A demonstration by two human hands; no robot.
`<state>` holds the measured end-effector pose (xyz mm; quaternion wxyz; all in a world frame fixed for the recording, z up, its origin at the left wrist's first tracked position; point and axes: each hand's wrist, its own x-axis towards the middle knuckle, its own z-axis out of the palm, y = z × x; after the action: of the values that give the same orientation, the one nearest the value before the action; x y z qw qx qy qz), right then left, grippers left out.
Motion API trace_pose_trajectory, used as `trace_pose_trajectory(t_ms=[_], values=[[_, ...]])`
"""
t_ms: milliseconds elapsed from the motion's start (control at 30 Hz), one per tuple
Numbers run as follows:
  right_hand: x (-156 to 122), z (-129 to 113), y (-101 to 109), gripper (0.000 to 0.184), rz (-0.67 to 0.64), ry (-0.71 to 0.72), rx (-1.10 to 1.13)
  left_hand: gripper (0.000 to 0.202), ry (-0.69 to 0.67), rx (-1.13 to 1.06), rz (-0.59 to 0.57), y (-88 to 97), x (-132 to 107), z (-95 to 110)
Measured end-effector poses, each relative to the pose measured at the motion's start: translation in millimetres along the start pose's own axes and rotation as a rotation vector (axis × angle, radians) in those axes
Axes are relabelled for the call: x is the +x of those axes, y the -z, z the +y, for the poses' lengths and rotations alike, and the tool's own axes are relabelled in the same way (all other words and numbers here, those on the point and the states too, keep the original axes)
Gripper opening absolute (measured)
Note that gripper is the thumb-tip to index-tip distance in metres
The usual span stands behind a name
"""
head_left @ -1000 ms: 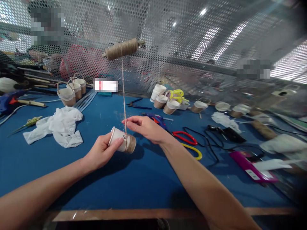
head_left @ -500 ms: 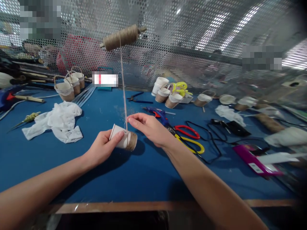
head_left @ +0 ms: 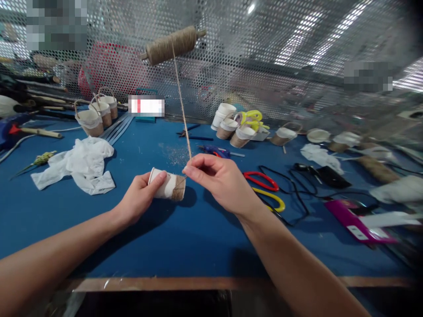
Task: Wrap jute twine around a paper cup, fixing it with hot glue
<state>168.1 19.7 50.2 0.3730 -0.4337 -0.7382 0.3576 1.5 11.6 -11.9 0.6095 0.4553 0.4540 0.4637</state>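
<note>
My left hand (head_left: 137, 196) is closed around a white paper cup (head_left: 161, 185), which lies tilted on its side just above the blue table. Brown twine (head_left: 179, 188) is wound round the cup's base end. My right hand (head_left: 214, 178) pinches the twine (head_left: 183, 112) between thumb and fingers, to the right of the cup. From that pinch one strand runs up to a spool of twine (head_left: 172, 45) on a stick by the mesh wall, and a short length reaches the cup.
Scissors with red and yellow handles (head_left: 262, 181) and a blue glue gun (head_left: 220, 152) lie right of my right hand. Twine-wrapped cups with handles (head_left: 90, 123) stand at the back left. A crumpled white cloth (head_left: 77, 165) lies at left, a purple packet (head_left: 355, 222) at right.
My right hand has moved slightly right, drawing the twine away from the cup. The strand now slants to the right. The cup has turned a little in my left hand.
</note>
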Motion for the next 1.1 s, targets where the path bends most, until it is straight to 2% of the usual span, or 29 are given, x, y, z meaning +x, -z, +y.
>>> trace_pose_trajectory(t_ms=[233,367,767,1100], values=[[2.7,9.6,-2.8,0.016,0.071,-0.031,-0.085,0.033,-0.061,0.178,-0.096,-3.7,-8.5,4.3],[5.0,15.2,-4.0,0.018,0.069,-0.056,-0.088,0.031,-0.114,0.216,-0.139,-3.8,-11.2,4.6],[5.6,18.9,-7.0,0.02,0.044,-0.106,-0.086,0.033,-0.136,0.205,-0.137,-1.0,-12.8,2.0],[5.8,22.0,-10.2,0.021,0.012,-0.151,0.006,0.035,-0.16,0.196,-0.13,1.0,-14.8,2.1]])
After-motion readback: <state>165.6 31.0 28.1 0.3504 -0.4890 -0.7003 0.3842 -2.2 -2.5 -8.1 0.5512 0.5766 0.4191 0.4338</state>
